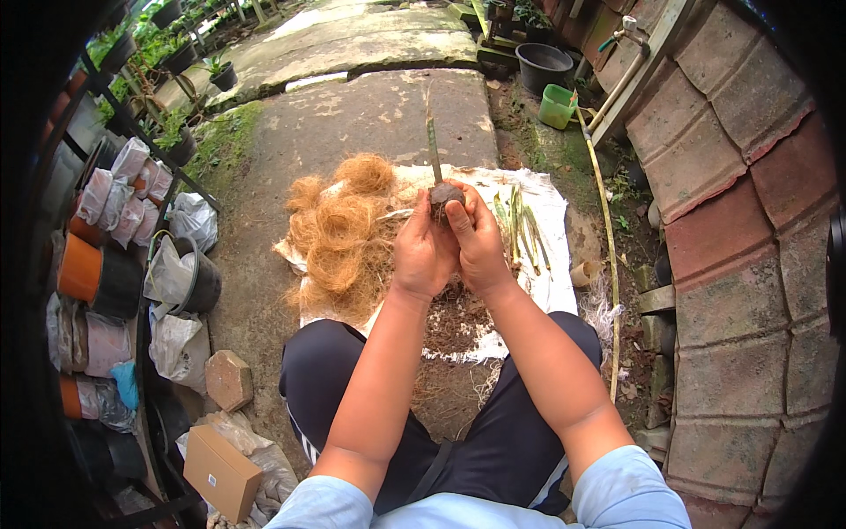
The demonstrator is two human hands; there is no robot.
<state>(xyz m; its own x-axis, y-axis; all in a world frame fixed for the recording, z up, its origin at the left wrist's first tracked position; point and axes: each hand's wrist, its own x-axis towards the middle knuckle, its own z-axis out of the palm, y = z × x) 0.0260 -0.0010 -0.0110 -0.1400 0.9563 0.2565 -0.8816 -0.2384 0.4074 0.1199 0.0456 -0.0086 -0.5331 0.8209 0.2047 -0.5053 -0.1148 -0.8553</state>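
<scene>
Soil ball [447, 196] is cupped closely in both hands [425, 253], best pressed evenly so the slender leaf [433, 144] is held upright.

White sheet [559, 231] on concrete floor [251, 282]: brown fibre coils [344, 238], slender green leaves [530, 236], dark crumbs [448, 332].

No lettering or numbers can be read; a small pale label [211, 480] (its marks too tiny to make out) sits on one face of the brown cardboard box [227, 460].
</scene>
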